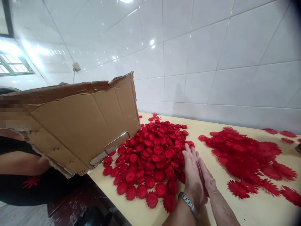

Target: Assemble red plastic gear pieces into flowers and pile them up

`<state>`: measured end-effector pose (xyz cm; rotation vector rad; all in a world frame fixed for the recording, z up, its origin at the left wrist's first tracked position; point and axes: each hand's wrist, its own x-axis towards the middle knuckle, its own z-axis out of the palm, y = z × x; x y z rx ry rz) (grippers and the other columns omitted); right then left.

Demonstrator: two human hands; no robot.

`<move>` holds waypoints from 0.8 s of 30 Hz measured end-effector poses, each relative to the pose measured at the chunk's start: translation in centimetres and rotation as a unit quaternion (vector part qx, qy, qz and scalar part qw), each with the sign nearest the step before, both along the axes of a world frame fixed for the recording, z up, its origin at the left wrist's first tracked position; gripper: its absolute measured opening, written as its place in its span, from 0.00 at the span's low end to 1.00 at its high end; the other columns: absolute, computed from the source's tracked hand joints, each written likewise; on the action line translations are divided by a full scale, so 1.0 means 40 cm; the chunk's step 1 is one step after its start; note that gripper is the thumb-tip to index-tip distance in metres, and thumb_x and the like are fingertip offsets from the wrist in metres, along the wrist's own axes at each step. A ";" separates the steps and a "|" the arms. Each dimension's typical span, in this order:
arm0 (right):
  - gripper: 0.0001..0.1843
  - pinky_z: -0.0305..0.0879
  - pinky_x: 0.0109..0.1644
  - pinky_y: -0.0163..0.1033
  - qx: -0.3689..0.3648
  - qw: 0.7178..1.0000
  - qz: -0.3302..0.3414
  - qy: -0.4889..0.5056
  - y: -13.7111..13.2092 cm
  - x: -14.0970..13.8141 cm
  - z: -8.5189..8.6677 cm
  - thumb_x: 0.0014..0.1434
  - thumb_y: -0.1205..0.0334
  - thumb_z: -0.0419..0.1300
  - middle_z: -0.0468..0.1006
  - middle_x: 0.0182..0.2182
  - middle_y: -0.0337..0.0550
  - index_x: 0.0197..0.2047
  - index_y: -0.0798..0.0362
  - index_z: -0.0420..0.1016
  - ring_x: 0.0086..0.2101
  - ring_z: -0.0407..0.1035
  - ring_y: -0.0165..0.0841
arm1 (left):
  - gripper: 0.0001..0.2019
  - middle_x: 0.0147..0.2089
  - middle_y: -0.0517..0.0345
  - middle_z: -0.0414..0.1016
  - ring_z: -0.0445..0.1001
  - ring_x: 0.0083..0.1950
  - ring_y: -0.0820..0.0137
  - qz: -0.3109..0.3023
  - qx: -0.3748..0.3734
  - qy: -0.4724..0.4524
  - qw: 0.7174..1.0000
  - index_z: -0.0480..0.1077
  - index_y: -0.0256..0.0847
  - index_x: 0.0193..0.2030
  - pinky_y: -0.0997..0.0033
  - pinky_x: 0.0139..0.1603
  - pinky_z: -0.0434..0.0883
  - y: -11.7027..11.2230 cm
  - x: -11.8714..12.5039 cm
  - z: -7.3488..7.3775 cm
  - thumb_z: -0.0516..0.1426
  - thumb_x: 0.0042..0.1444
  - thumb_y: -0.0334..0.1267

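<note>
A heap of red scalloped felt-like discs (150, 153) covers the middle of the table, stacked highest toward the back. Along its right side, my left hand (192, 175) is set on edge with fingers stretched out and its back toward the heap, a metal-band watch (190, 204) on the wrist. My right hand (206, 175) lies palm to palm against it, fingers also straight. Whether anything sits between the palms is hidden. To the right spreads a looser pile of flat red flower-shaped pieces (244, 157), apart from my hands.
An upright cardboard sheet (94, 122) with torn edges borders the heap on the left, a bent wire (117, 140) at its foot. Behind it, a person's arm (23, 161) shows. White wall tiles (207, 84) rise at the back of the yellowish table (235, 213).
</note>
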<state>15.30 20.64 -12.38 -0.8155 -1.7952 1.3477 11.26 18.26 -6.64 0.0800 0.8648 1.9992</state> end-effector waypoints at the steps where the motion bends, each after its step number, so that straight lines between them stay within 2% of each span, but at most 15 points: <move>1: 0.36 0.44 0.65 0.50 -0.004 1.000 -0.006 -0.004 0.004 0.000 0.002 0.59 0.38 0.35 0.49 0.63 0.36 0.65 0.45 0.45 0.62 0.42 0.38 | 0.28 0.68 0.65 0.45 0.43 0.68 0.73 -0.009 0.011 -0.004 1.000 0.46 0.49 0.65 0.71 0.65 0.46 -0.001 0.003 0.002 0.37 0.60 0.52; 5: 0.38 0.38 0.65 0.51 -0.043 0.997 -0.057 -0.036 0.076 -0.004 0.064 0.57 0.36 0.37 0.40 0.65 0.35 0.66 0.45 0.39 0.63 0.37 0.38 | 0.32 0.68 0.60 0.47 0.45 0.68 0.70 -0.060 0.059 -0.010 0.996 0.48 0.43 0.65 0.69 0.66 0.46 0.002 0.056 -0.019 0.41 0.57 0.55; 8: 0.40 0.36 0.65 0.53 -0.066 0.995 -0.066 -0.043 0.083 -0.005 0.099 0.56 0.35 0.36 0.41 0.65 0.36 0.66 0.46 0.39 0.63 0.38 0.39 | 0.31 0.67 0.62 0.49 0.47 0.67 0.70 -0.059 0.078 -0.005 0.995 0.49 0.44 0.65 0.69 0.66 0.47 0.005 0.066 -0.030 0.42 0.57 0.55; 10: 0.39 0.36 0.65 0.55 -0.064 0.996 -0.025 -0.051 0.043 0.000 0.091 0.56 0.35 0.36 0.44 0.65 0.36 0.66 0.45 0.42 0.63 0.40 0.40 | 0.30 0.68 0.63 0.49 0.47 0.67 0.72 -0.038 0.074 -0.001 0.997 0.49 0.46 0.65 0.72 0.65 0.48 0.004 0.041 -0.025 0.41 0.58 0.56; 12: 0.38 0.36 0.64 0.56 -0.030 0.999 0.010 -0.042 -0.002 0.004 0.069 0.56 0.34 0.36 0.45 0.64 0.34 0.65 0.42 0.45 0.63 0.39 0.40 | 0.30 0.68 0.64 0.47 0.46 0.67 0.73 -0.017 0.044 -0.011 0.999 0.48 0.50 0.65 0.71 0.64 0.51 0.001 0.009 -0.016 0.38 0.57 0.57; 14: 0.37 0.36 0.65 0.55 0.016 1.000 0.003 -0.026 -0.016 0.001 0.053 0.55 0.34 0.37 0.47 0.64 0.33 0.64 0.39 0.48 0.63 0.38 0.39 | 0.30 0.68 0.64 0.46 0.47 0.67 0.71 -0.029 0.011 -0.024 0.999 0.49 0.53 0.64 0.67 0.63 0.53 0.000 -0.008 -0.013 0.37 0.57 0.58; 17: 0.37 0.33 0.65 0.52 0.020 0.999 -0.021 -0.042 0.041 -0.016 0.064 0.57 0.36 0.40 0.39 0.65 0.34 0.66 0.41 0.40 0.64 0.34 0.36 | 0.29 0.66 0.60 0.55 0.51 0.66 0.69 -0.077 0.042 0.000 0.996 0.59 0.48 0.60 0.67 0.64 0.52 0.006 0.014 -0.024 0.40 0.57 0.57; 19: 0.41 0.26 0.65 0.52 0.007 0.998 -0.041 -0.056 0.097 -0.026 0.085 0.57 0.36 0.37 0.34 0.66 0.39 0.67 0.49 0.33 0.64 0.27 0.34 | 0.28 0.63 0.58 0.60 0.52 0.66 0.69 -0.096 0.091 0.022 0.991 0.64 0.45 0.57 0.68 0.65 0.49 0.012 0.043 -0.034 0.41 0.58 0.56; 20: 0.41 0.24 0.65 0.53 -0.015 0.997 -0.026 -0.066 0.116 -0.027 0.094 0.57 0.36 0.36 0.33 0.66 0.40 0.67 0.50 0.32 0.64 0.26 0.35 | 0.27 0.63 0.58 0.61 0.52 0.66 0.69 -0.098 0.110 0.029 0.989 0.66 0.44 0.56 0.69 0.65 0.48 0.015 0.052 -0.037 0.40 0.58 0.55; 22: 0.41 0.22 0.64 0.55 -0.034 0.997 -0.021 -0.068 0.115 -0.019 0.105 0.57 0.36 0.33 0.36 0.66 0.42 0.67 0.50 0.36 0.64 0.26 0.36 | 0.27 0.62 0.58 0.62 0.52 0.66 0.70 -0.088 0.122 0.036 0.988 0.68 0.44 0.54 0.69 0.65 0.48 0.018 0.055 -0.038 0.41 0.58 0.56; 24: 0.40 0.23 0.64 0.54 -0.034 0.997 -0.005 -0.062 0.064 -0.001 0.107 0.57 0.35 0.32 0.37 0.66 0.41 0.67 0.48 0.38 0.64 0.27 0.36 | 0.27 0.62 0.58 0.61 0.52 0.65 0.69 -0.072 0.094 0.032 0.992 0.69 0.45 0.52 0.69 0.64 0.51 0.018 0.033 -0.032 0.42 0.57 0.57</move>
